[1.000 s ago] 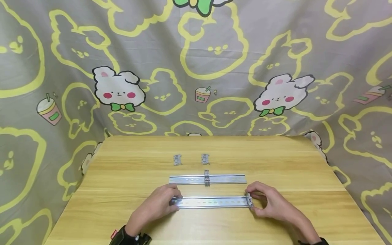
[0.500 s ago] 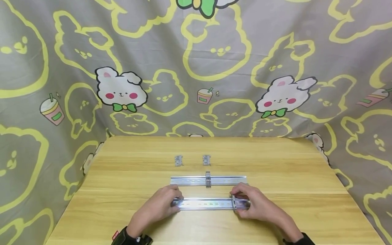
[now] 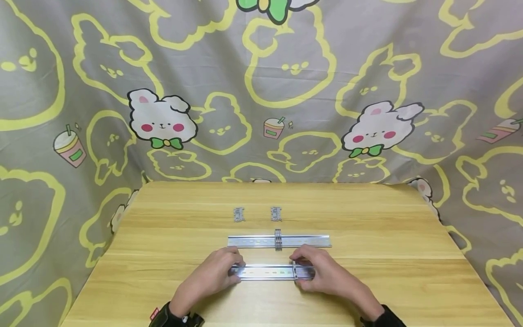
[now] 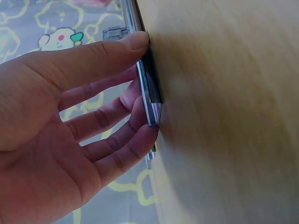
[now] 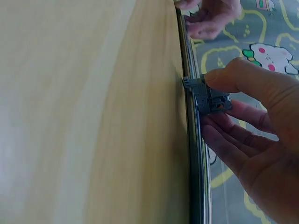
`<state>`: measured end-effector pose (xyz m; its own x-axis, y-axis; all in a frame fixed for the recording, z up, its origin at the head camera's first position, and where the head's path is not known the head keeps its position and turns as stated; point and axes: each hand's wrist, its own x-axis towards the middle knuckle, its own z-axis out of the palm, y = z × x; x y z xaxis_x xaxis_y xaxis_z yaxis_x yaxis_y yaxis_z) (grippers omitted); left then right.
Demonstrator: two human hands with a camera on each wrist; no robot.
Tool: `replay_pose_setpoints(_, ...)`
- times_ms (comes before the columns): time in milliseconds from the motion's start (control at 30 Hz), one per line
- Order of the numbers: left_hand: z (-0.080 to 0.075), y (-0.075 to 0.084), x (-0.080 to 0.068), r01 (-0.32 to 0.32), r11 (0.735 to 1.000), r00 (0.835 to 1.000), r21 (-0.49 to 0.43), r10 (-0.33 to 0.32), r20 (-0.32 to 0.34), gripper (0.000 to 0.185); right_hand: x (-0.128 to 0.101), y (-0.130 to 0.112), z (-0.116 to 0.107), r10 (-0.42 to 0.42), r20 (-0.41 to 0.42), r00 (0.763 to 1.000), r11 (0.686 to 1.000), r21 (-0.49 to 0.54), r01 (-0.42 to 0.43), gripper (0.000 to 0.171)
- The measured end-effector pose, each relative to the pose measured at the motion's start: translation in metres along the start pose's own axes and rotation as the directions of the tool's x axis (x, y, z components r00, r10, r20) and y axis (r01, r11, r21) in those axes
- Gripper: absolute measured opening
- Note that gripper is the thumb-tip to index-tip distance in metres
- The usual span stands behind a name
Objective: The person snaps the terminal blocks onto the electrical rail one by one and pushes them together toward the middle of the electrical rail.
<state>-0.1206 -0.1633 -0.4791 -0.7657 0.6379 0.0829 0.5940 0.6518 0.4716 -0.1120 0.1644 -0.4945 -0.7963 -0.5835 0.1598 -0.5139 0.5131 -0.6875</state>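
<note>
We note a long, thin metal rail (image 3: 271, 272) lying flat on the pale wood-grain worktop (image 3: 388, 236), near its front edge, running left to right. The rail is bright, shiny steel with a row of small slots along its face. Our left hand (image 3: 212, 274) holds its left end: in the left wrist view the thumb lies along one long edge and the curled fingers (image 4: 140, 100) press the opposite edge, so the end of the rail (image 4: 150, 93) is pinched between them. Our right hand (image 3: 320, 272) sits right of the rail's middle and pinches a small grey clip (image 3: 293, 270) seated across the rail. The right wrist view shows the clip (image 5: 210, 98) as a blocky moulded piece with a ribbed end and a small orange spot, thumb on top, fingers (image 5: 229, 144) loosely curved beneath and slightly spread.

Just behind, well apart from both hands, a second rail (image 3: 302, 240) of the same metal lies parallel, with another clip (image 3: 278, 239) mounted at its middle. Further back, two loose clips (image 3: 239, 214) (image 3: 276, 213) lie side by side on the bare wood, small and grey with notched outlines.

A draped grey cloth (image 3: 261, 91) with yellow rabbit outlines and white cartoon rabbits hangs behind and to the sides of the worktop, softly creased. Dark cuffs show at both wrists.
</note>
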Motion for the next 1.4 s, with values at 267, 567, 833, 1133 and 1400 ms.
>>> replay_pose_setpoints(267, 0.001, -0.001, 0.000, -0.005, 1.000, 1.000, -0.003, 0.005, -0.001, 0.024, 0.010, -0.008, 0.013, -0.065, -0.047, 0.997, 0.997, -0.048, 0.063, 0.051)
replay_pose_setpoints(567, 0.001, -0.002, 0.001, -0.004, 1.000, 1.000, -0.002, 0.004, 0.011, 0.022, 0.016, -0.012, 0.023, -0.093, -0.071, 0.993, 0.994, -0.057, 0.089, 0.052)
replay_pose_setpoints(833, 0.001, -0.003, 0.001, -0.006, 1.000, 1.000, 0.007, 0.006, 0.003, 0.023, 0.020, -0.013, 0.026, -0.101, -0.065, 0.993, 0.994, -0.052, 0.098, 0.052)
replay_pose_setpoints(1133, 0.002, -0.005, 0.000, 0.004, 1.000, 1.000, 0.005, -0.004, 0.002, 0.021, 0.020, -0.012, 0.026, -0.085, -0.041, 0.996, 0.995, -0.061, 0.082, 0.055)
replay_pose_setpoints(1400, 0.001, -0.004, 0.001, 0.004, 1.000, 1.000, -0.005, -0.004, 0.001, 0.021, 0.018, -0.016, 0.018, -0.060, -0.020, 0.998, 0.996, -0.068, 0.059, 0.065)
